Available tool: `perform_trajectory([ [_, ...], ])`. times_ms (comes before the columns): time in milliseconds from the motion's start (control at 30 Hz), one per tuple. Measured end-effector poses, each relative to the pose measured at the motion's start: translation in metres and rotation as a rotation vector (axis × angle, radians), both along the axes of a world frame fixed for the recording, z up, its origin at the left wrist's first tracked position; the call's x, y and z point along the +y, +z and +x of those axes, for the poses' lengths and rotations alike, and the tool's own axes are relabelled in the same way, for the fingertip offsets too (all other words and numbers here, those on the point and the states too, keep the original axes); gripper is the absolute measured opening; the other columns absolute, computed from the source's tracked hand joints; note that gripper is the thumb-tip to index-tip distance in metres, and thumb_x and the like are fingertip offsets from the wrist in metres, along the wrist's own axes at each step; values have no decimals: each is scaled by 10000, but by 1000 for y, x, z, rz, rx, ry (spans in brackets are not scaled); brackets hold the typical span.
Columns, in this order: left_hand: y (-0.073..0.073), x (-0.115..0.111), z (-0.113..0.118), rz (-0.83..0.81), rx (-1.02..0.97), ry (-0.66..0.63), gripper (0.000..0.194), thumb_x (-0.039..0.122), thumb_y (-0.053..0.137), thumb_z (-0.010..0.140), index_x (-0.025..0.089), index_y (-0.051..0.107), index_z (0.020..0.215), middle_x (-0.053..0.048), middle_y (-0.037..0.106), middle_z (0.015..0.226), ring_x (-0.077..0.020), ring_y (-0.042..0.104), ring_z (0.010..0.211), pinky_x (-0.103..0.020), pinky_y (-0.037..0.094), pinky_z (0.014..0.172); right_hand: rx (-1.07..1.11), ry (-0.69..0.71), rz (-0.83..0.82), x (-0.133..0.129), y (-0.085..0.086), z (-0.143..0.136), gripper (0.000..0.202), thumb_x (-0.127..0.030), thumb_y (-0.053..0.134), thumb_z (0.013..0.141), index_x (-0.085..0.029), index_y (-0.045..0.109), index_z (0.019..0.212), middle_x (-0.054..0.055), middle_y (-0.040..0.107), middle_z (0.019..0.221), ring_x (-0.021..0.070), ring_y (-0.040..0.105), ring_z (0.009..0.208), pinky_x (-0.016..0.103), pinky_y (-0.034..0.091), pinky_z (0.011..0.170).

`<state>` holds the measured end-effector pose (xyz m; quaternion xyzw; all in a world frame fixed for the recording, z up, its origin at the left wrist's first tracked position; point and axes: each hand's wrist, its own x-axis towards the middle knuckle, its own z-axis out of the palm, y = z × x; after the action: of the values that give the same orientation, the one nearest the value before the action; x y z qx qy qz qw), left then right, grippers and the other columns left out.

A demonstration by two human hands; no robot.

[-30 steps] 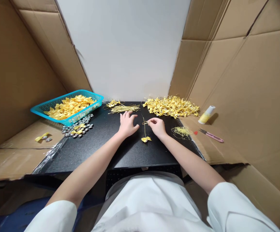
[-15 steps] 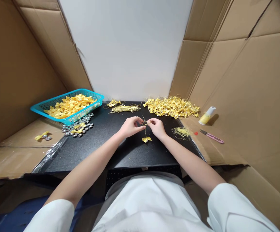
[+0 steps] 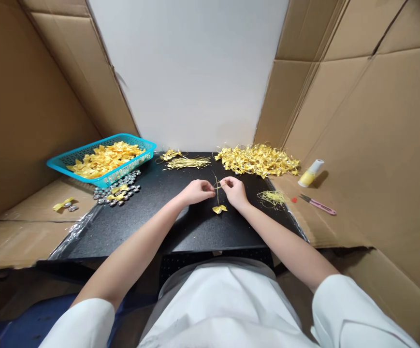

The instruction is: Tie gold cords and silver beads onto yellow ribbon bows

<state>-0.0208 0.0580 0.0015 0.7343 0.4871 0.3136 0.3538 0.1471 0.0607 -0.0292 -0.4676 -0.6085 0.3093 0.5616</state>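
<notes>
No text, label, brand, number or sign can be read: none on the cardboard panel [image 3: 383, 121] at the right of the frame, the spool [image 3: 307, 178] or pink snips [image 3: 322, 207] before it, or the turquoise basket [image 3: 105, 182] at left.

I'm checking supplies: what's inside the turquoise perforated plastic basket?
The basket holds heaped glossy yellow ribbon pieces; they cover much of its floor, so anything underneath cannot be seen.

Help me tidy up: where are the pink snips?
In the head view, the pink snips lie on the right-hand cardboard, just right of the red piece.
</notes>
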Motion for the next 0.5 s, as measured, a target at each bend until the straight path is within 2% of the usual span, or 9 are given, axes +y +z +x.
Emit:
perform_trajectory([
  [100,7,-4,-9,-67,172,-112,265,464,758,555,204,706,566,0,650,532,-123,551,486,-208,345,445,-15,2,-16,1,0,1,170,-348,580,727,-192,621,675,0,615,614,147,544,599,261,433,578],
  [200,10,-10,-7,-194,178,-183,331,518,777,538,201,687,501,-2,619,455,-113,525,385,-210,317,390,-19,1,-30,1,0,1,157,-338,582,721,-195,619,671,-9,604,600,143,537,588,256,424,571],
  [367,12,-18,6,-440,230,-203,374,538,772,576,170,713,543,-80,686,540,-148,581,373,-218,347,371,-45,0,-47,2,-1,1,143,-321,577,713,-196,614,653,-10,599,594,141,527,570,263,411,574],
  [500,11,-19,11,-574,183,-194,385,504,832,502,143,707,554,-112,692,563,-184,614,408,-240,407,385,-79,2,-48,0,-4,-2,136,-311,574,714,-196,611,654,-15,603,592,134,523,559,257,402,571],
])
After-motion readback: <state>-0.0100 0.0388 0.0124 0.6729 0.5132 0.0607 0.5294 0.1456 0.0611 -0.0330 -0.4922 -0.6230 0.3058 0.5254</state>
